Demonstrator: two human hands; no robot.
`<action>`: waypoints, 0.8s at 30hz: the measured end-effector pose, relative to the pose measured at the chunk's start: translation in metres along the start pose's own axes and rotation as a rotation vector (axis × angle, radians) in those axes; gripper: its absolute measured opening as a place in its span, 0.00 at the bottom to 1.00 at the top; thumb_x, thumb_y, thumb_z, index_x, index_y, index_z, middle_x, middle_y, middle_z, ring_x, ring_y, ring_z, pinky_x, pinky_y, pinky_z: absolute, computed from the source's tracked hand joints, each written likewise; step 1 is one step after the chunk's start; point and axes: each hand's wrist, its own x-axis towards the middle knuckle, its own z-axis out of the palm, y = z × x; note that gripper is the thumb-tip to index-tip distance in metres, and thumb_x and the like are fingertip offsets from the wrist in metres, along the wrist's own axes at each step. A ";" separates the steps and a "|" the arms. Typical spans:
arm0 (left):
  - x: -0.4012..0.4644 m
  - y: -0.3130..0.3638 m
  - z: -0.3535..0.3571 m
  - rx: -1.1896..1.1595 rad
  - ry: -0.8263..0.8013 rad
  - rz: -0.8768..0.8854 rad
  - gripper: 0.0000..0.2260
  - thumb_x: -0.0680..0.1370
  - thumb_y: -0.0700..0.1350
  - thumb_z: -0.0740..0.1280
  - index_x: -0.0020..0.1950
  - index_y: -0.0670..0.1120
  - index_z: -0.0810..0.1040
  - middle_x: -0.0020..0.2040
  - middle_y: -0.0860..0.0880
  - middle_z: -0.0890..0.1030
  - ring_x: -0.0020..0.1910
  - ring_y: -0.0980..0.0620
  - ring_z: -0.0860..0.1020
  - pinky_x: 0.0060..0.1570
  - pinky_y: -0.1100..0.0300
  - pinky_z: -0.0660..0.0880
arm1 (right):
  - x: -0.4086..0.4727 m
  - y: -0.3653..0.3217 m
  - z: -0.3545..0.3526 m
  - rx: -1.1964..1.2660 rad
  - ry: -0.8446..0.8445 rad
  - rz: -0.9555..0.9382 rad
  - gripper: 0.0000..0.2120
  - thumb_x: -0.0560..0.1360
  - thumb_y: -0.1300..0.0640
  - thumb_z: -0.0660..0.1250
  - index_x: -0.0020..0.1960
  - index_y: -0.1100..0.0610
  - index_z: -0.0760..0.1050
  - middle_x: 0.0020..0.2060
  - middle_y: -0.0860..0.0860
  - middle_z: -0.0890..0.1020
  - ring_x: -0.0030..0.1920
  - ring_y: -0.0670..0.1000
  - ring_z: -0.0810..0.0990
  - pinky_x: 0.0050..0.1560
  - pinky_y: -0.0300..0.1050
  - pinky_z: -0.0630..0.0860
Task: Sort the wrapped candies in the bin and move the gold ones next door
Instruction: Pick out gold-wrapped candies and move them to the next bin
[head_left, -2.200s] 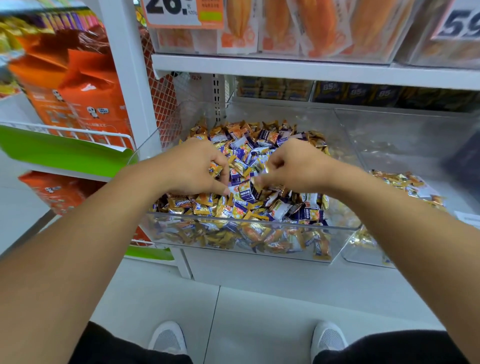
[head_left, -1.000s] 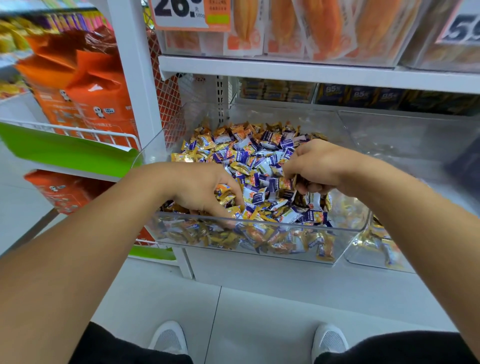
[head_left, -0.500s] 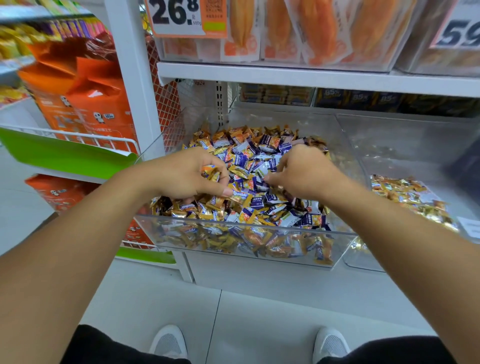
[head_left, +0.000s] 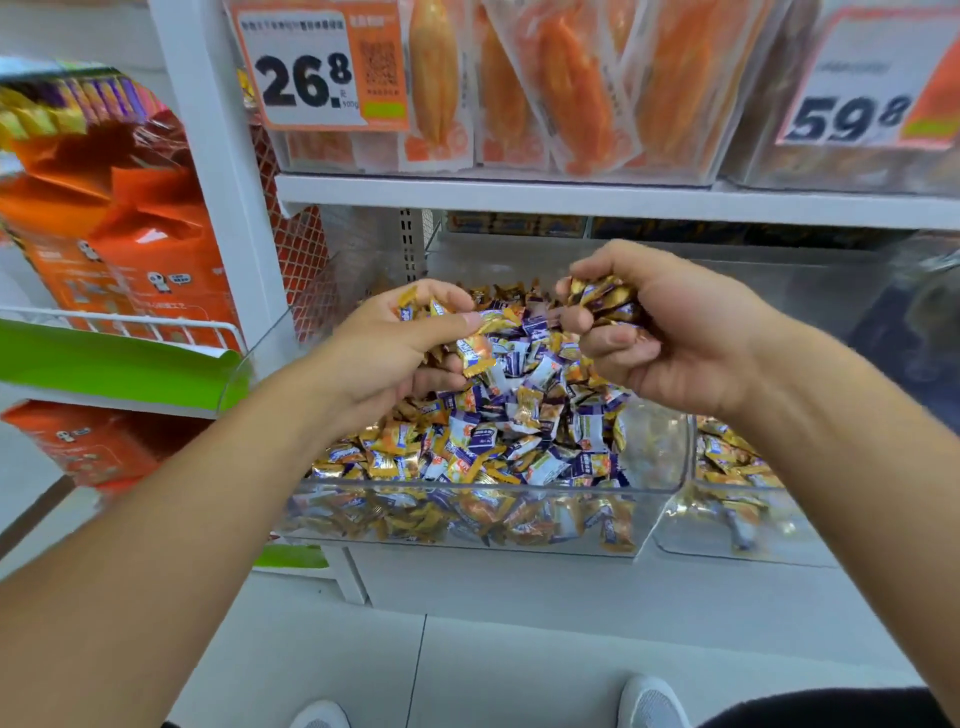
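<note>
Your left hand (head_left: 395, 353) hovers above the clear bin (head_left: 467, 519), fingers curled around a few wrapped candies, with one gold candy (head_left: 491, 326) pinched at the thumb tip and poking toward 3 o'clock. Your right hand (head_left: 670, 338) sits just beside it at 3 o'clock, raised a little higher, its fingers closed on a small handful of gold-wrapped candies (head_left: 602, 301) that bulge out at the 10 o'clock side of the fist. The two hands are near each other but apart.

The mixed pile of candies (head_left: 519, 431), gold and purple-and-white wrappers together, fills the bin directly below both hands, at 6 o'clock from them. The neighbouring bin (head_left: 737, 540) lies at 4 o'clock from your right hand, partly hidden by your right forearm, and holds a layer of gold candies (head_left: 727, 457).

A white shelf (head_left: 571, 200) runs above at 12 o'clock, carrying price tags (head_left: 311, 73) and orange packets (head_left: 571, 83). Orange bags (head_left: 130, 234) stand at 9 o'clock.
</note>
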 end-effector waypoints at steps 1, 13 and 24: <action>0.001 0.003 0.012 -0.041 -0.007 0.014 0.07 0.76 0.40 0.72 0.53 0.45 0.81 0.45 0.42 0.81 0.29 0.55 0.76 0.29 0.64 0.78 | -0.008 -0.005 -0.007 0.055 -0.022 0.016 0.04 0.74 0.57 0.62 0.43 0.57 0.71 0.30 0.50 0.70 0.22 0.42 0.60 0.15 0.30 0.56; 0.045 0.031 0.177 0.889 -0.219 0.501 0.06 0.73 0.49 0.76 0.44 0.49 0.82 0.33 0.52 0.83 0.29 0.54 0.81 0.33 0.66 0.74 | -0.071 -0.008 -0.147 0.071 0.499 0.033 0.10 0.79 0.49 0.68 0.52 0.56 0.77 0.45 0.57 0.84 0.32 0.49 0.84 0.21 0.31 0.73; 0.095 0.011 0.222 1.251 -0.528 0.485 0.08 0.81 0.47 0.66 0.60 0.54 0.78 0.58 0.52 0.80 0.57 0.50 0.78 0.58 0.54 0.73 | -0.090 -0.004 -0.195 0.072 0.530 -0.027 0.16 0.82 0.47 0.59 0.57 0.56 0.78 0.54 0.58 0.84 0.45 0.60 0.83 0.65 0.61 0.71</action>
